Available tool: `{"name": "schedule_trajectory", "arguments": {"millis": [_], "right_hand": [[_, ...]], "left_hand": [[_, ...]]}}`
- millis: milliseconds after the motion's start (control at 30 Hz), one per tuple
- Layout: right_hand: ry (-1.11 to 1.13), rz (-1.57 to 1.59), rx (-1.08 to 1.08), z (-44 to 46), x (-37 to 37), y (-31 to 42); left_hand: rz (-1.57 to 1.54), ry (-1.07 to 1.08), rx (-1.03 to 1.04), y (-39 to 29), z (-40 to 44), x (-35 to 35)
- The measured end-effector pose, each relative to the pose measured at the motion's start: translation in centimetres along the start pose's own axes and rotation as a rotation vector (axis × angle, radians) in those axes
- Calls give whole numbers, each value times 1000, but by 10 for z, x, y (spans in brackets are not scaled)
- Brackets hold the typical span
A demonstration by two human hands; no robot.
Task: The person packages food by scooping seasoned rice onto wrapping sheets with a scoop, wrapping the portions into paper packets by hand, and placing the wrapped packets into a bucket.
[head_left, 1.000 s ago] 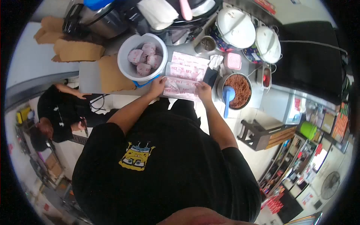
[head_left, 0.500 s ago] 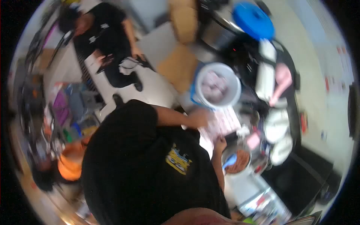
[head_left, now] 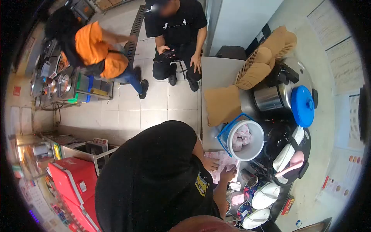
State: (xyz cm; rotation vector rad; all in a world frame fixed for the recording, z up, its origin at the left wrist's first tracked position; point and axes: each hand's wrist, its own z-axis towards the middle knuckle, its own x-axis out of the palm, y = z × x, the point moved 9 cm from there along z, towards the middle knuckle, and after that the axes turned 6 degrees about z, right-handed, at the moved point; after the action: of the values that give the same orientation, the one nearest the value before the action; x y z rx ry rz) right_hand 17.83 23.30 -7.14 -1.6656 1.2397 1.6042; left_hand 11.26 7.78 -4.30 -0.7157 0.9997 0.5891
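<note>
Printed pink-and-white wrappers (head_left: 219, 156) lie on the counter beside the white bucket (head_left: 254, 149). Over their near edge rests my left hand (head_left: 210, 163), its fingers spread and flat. My right hand (head_left: 228, 174) is closed at the lower side of the wrappers; whatever it pinches is too small to make out. Several wrapped bundles (head_left: 240, 138) sit inside the bucket, whose blue handle (head_left: 223, 142) hangs at its side. A pink square box (head_left: 237, 198) and crumpled white tissue (head_left: 234, 186) are below my right hand.
Brown cardboard (head_left: 222, 104) lies beyond the bucket, near a steel pot (head_left: 268, 98) and a blue lid (head_left: 302, 106). White-lidded containers (head_left: 266, 195) stand beyond the pink box. One seated person (head_left: 179, 34) and another in orange (head_left: 92, 46) are across the floor.
The view has turned toward the floor and the two people. My left hand has opened flat on the wrappers, and my right hand has come nearer to it. The bowl of brown filling is now mostly hidden.
</note>
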Motion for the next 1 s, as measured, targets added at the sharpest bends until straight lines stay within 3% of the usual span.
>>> {"name": "schedule_trajectory", "arguments": {"millis": [33, 67, 133, 167, 267, 300, 333, 433, 500, 633, 667, 833, 867, 900, 1000], "right_hand": [[82, -75, 132, 1, -25, 22], [77, -71, 122, 10, -22, 18], [246, 59, 57, 30, 7, 1], [144, 191, -159, 37, 9, 0], [163, 200, -204, 39, 12, -10], [232, 521, 54, 37, 25, -34], [31, 431, -315, 32, 18, -27], [157, 233, -269, 17, 13, -21], [153, 634, -84, 1, 1, -19], [101, 605, -277, -43, -45, 38], [42, 541, -423, -55, -52, 52], [-38, 441, -348, -77, -44, 60], [-44, 369, -321, -80, -35, 54], [-58, 447, -277, -84, -29, 48], [73, 512, -286, -90, -13, 47]], "left_hand": [[3, 1, -2, 1, 1, 2], [1, 5, -5, 2, 2, 2], [1, 10, -14, 4, 5, 1], [0, 13, -16, 5, 6, 1], [5, 13, -15, 9, 8, 1], [5, 11, -11, 9, 8, 1], [3, 13, -11, 10, 9, 0], [2, 21, -3, 13, 10, 1], [-3, 28, 6, 15, 11, 3], [-8, 46, 39, 16, 12, 0], [-12, 47, 50, 15, 14, 5], [-6, 97, 57, 14, 25, 24], [39, 19, 62, 15, 28, 18], [155, -232, 131, 11, 26, -16], [-51, -84, 188, 9, 22, -10]]}}
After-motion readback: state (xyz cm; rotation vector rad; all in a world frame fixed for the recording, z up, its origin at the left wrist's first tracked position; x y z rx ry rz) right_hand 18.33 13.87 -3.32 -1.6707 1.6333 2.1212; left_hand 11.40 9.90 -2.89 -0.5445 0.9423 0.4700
